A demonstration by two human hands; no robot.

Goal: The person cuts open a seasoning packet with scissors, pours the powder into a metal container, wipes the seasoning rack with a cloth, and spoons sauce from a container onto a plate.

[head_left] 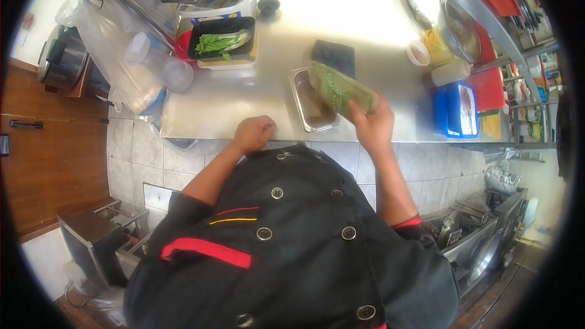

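My right hand (pixel 373 123) grips a green package (pixel 344 90) with printing on it, tilted over the right side of a metal tray (pixel 336 127). The tray stands near the front edge of the steel table (pixel 231 100), and its dark bottom shows in part. Behind the package lies a folded dark blue cloth (pixel 334 55). My left hand (pixel 255 134) rests closed at the table's front edge, left of the tray; whether anything is inside its fingers is hidden.
A black tray with leafy greens (pixel 222 44) sits at the back left, beside clear plastic containers (pixel 177 75). To the right are a blue container (pixel 456 109), a small white bowl (pixel 418 53) and a large glass-like bowl (pixel 461 31). A metal rack post crosses the right side.
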